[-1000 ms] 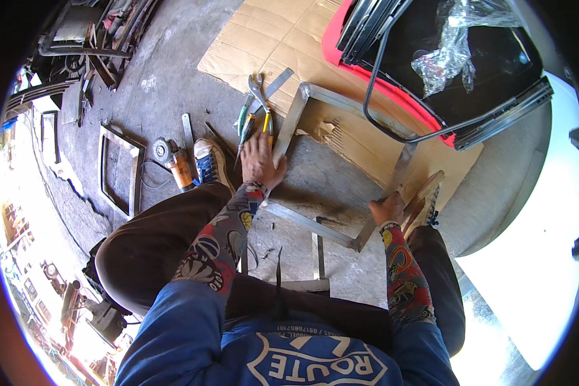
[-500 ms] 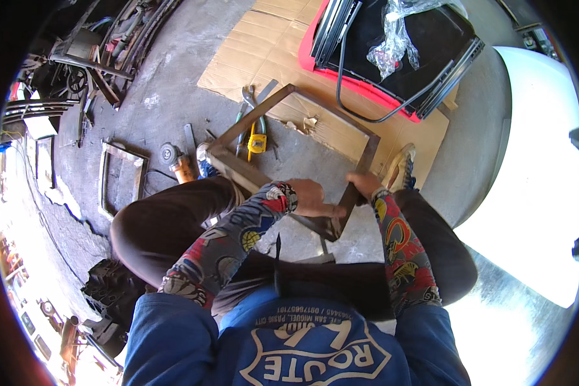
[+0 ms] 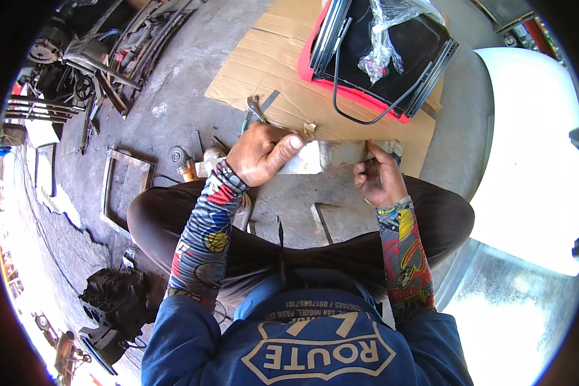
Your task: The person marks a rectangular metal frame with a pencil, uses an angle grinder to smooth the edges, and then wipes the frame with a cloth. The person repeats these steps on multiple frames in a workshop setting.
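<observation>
Both hands hold up a rectangular metal frame, turned so that one flat side faces me and its opening is hidden. My left hand is closed round its left end, thumb along the top edge. Near the right end, my right hand grips it, one finger up against the face and the others curled. The face is bright at left and dull, rust-stained at right. Just beyond my left hand, a plier-like tool and a flat metal strip lie on the floor.
An angle grinder and a second metal frame lie at left. Between my legs is a metal bar. Cardboard lies ahead under a red-and-black panel. A large white panel stands right; scrap metal fills far left.
The frame has been lifted and tipped from an open rectangle to edge-on. My left hand has moved left to its end; my right hand has turned, palm showing. The yellow tape measure is now hidden.
</observation>
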Available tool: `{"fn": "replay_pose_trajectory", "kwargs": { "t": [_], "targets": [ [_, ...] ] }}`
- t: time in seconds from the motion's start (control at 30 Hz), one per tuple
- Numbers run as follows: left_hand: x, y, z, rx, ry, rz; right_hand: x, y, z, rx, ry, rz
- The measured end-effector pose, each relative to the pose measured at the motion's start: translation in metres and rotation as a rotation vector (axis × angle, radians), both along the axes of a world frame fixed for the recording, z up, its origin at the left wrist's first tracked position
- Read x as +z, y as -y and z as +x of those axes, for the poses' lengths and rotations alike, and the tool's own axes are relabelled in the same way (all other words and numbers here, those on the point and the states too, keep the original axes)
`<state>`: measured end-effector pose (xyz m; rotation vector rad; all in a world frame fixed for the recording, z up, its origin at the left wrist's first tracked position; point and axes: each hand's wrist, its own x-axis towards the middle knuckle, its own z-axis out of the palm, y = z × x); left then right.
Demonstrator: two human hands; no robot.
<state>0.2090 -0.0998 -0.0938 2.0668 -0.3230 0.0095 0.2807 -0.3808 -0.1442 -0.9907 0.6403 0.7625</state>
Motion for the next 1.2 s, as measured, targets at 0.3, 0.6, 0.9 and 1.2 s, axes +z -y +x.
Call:
{"fn": "replay_pose_trajectory", "kwargs": {
  "t": [0.3, 0.6, 0.9, 1.2],
  "targets": [
    [-0.035, 0.029, -0.029, -0.057, 0.085, -0.129, 0.003, 0.025, -0.014, -0.080, 0.098, -0.042],
    [-0.051, 0.055, -0.028, -0.107, 0.021, -0.111, -0.025, 0.046, -0.014, -0.177, 0.187, 0.066],
    [-0.046, 0.054, -0.015, -0.148, 0.123, -0.026, -0.012, 0.052, -0.022, -0.418, 0.808, -0.744],
    [-0.051, 0.078, -0.029, -0.149, 0.106, 0.018, -0.044, 0.103, -0.039, -0.123, -0.060, -0.314]
  ]
}}
